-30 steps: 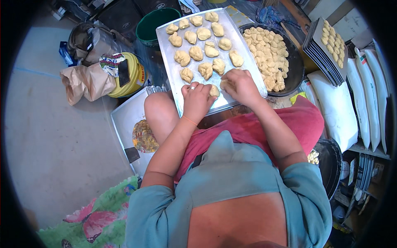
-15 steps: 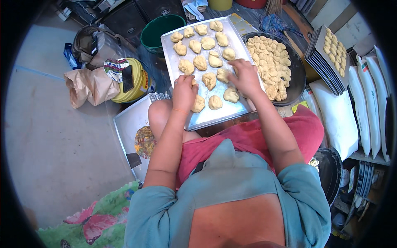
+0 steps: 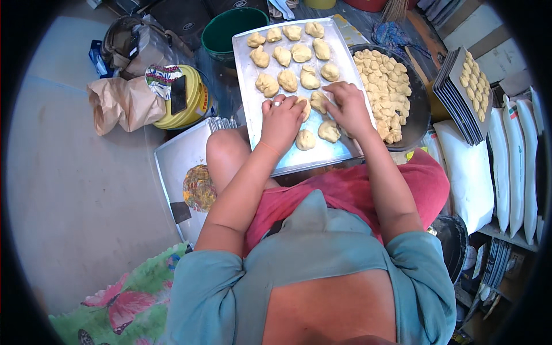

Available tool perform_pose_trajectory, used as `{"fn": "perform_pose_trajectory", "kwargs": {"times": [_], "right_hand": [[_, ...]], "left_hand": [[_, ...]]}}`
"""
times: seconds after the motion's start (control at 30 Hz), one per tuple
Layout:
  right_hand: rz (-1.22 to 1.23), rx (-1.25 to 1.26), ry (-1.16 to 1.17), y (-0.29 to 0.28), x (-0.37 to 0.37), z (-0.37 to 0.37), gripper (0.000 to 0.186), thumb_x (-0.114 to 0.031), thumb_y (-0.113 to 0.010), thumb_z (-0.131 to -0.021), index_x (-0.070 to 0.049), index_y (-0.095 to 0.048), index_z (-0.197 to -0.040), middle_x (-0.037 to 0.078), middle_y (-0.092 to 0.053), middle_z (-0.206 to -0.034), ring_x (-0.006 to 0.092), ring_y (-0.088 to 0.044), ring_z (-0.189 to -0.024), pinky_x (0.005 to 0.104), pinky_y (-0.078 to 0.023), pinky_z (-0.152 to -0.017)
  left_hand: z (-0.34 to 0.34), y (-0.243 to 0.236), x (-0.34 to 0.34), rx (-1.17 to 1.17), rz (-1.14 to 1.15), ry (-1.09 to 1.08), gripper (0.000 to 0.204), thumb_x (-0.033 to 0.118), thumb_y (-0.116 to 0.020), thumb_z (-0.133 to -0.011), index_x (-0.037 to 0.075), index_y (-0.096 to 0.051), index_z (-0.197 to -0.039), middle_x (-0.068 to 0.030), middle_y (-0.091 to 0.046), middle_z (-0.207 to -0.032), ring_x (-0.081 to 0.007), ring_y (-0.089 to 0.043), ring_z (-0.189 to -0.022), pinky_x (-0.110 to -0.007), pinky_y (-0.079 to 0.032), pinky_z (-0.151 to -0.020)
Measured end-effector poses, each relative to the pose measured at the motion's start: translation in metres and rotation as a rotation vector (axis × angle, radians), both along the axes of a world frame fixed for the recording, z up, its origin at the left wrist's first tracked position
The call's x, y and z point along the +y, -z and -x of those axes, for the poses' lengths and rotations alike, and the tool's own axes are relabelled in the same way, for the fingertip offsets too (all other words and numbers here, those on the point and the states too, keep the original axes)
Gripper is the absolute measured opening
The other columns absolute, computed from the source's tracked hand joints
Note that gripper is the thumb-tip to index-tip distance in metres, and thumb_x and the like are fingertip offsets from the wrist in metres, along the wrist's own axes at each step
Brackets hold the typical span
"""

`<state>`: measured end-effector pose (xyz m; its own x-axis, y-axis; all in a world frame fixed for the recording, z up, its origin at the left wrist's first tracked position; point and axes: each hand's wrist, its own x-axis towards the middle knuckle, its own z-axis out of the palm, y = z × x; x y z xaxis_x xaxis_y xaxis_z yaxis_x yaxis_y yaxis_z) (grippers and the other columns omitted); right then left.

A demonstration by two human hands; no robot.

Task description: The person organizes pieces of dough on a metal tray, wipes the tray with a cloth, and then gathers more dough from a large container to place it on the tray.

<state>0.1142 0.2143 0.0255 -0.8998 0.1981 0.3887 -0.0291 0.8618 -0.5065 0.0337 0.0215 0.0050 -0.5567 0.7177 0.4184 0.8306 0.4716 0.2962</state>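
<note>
A metal baking tray (image 3: pixel 330 152) rests across my knees, holding several rows of pale shaped dough pieces (image 3: pixel 287 79). My left hand (image 3: pixel 282 119) lies palm down on the tray with its fingers pressing a dough piece at the middle of the tray. My right hand (image 3: pixel 345 106) is beside it, fingers bent over another dough piece (image 3: pixel 318 100). Two more pieces (image 3: pixel 305 140) lie just below the hands. A dark round pan (image 3: pixel 417 98) heaped with small dough pieces sits right of the tray.
A green bucket (image 3: pixel 230 30) stands behind the tray. A yellow container (image 3: pixel 192 100), a brown paper bag (image 3: pixel 123 103) and a second metal tray (image 3: pixel 175 167) are on the left. Stacked dark trays (image 3: pixel 460 95) with dough and white sacks (image 3: pixel 512 155) are on the right.
Both hands have moved up the tray, from its near edge to the middle. Two dough pieces now lie on the tray below the hands.
</note>
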Motion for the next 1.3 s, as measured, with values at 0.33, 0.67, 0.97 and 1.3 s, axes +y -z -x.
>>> {"fn": "perform_pose_trajectory", "kwargs": {"times": [0.33, 0.67, 0.97, 1.3], "right_hand": [[-0.18, -0.041, 0.073, 0.01, -0.022, 0.003, 0.029, -0.024, -0.073, -0.077, -0.014, -0.07, -0.104, 0.005, -0.062, -0.105, 0.0239, -0.056, -0.104, 0.0426, -0.037, -0.089], [0.329, 0.082, -0.506, -0.043, -0.159, 0.025, 0.017, -0.01, -0.067, -0.082, -0.007, -0.065, -0.099, 0.011, -0.058, -0.093, 0.0302, -0.059, -0.085, 0.0373, -0.049, -0.074], [0.311, -0.047, -0.62, -0.028, -0.209, 0.018, 0.016, -0.01, -0.068, -0.081, -0.007, -0.063, -0.097, 0.012, -0.059, -0.096, 0.0332, -0.061, -0.091, 0.0397, -0.05, -0.077], [0.306, -0.099, -0.589, -0.031, -0.217, 0.02, 0.017, -0.014, -0.069, -0.084, -0.004, -0.064, -0.097, 0.013, -0.06, -0.098, 0.0324, -0.062, -0.092, 0.0382, -0.051, -0.078]], "left_hand": [[0.003, -0.018, -0.038, -0.013, -0.04, -0.119, 0.03, 0.026, -0.067, -0.082, 0.016, -0.07, -0.11, -0.0081, -0.06, -0.122, -0.0269, -0.045, -0.124, -0.045, -0.028, -0.101], [0.02, 0.087, -0.298, -0.416, 0.166, -0.959, 0.032, 0.029, -0.064, -0.084, 0.01, -0.068, -0.109, -0.0147, -0.066, -0.105, -0.0351, -0.061, -0.102, -0.047, -0.045, -0.093], [-0.035, 0.221, -0.258, -0.36, 0.361, -0.905, 0.03, 0.027, -0.052, -0.09, 0.018, -0.06, -0.118, -0.0116, -0.045, -0.135, -0.0328, -0.041, -0.127, -0.062, -0.033, -0.095], [-0.015, 0.209, -0.251, -0.398, 0.321, -0.912, 0.03, 0.024, -0.058, -0.083, 0.018, -0.061, -0.112, -0.0119, -0.047, -0.13, -0.0322, -0.037, -0.128, -0.062, -0.03, -0.095]]}}
